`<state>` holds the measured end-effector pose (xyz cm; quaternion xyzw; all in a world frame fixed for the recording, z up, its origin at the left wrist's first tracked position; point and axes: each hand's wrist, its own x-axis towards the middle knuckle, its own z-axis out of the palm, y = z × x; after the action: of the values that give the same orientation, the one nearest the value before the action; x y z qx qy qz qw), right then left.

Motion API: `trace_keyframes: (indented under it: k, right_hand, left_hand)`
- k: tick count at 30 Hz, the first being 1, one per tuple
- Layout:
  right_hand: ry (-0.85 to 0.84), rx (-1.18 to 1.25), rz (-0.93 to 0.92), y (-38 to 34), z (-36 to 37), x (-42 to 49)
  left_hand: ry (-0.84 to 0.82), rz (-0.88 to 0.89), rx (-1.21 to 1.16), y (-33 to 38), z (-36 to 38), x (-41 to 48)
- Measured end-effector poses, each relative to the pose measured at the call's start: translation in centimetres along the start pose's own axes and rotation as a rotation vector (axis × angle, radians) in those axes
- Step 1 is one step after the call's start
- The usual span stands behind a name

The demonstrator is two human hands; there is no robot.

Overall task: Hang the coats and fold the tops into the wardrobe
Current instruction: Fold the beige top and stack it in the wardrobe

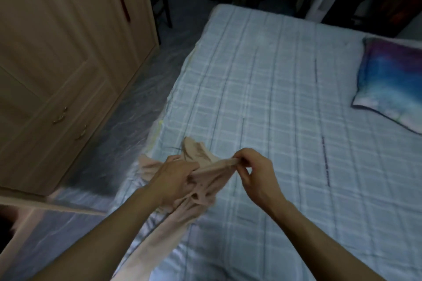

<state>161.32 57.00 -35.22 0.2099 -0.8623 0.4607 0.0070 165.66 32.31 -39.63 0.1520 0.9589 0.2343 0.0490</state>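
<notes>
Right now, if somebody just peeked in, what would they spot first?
Probably the peach top, stretched between the left grip and the right grip, which both hold it over the near edge of the checked blue bed. Next comes the bright blue-and-purple pillow at the far right on the bed, then the wooden wardrobe on the left.

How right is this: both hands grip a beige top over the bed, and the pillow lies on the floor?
No. The head view shows the pillow lying on the bed, not the floor. The left hand and right hand do grip the beige top over it.
</notes>
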Motion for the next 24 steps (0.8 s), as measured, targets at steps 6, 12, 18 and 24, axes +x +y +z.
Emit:
trace_keyframes:
  k: [6,12,18,24]
  right_hand:
    - [0.186,-0.092,0.016,-3.3,-8.4,1.5]
    - [0.45,-0.173,0.073,-6.6,-16.3,0.9]
    - [0.7,-0.163,0.1,-8.3,-23.9,-0.1]
    - [0.777,-0.213,0.102,-7.6,-30.6,-1.6]
  left_hand:
    - [-0.057,0.139,-0.065,5.1,-8.1,3.0]
    - [-0.155,0.222,-0.099,10.0,-13.9,7.4]
    - [-0.198,0.363,-0.028,14.0,-16.6,10.6]
    - [0.078,0.51,0.114,18.9,-19.7,13.1]
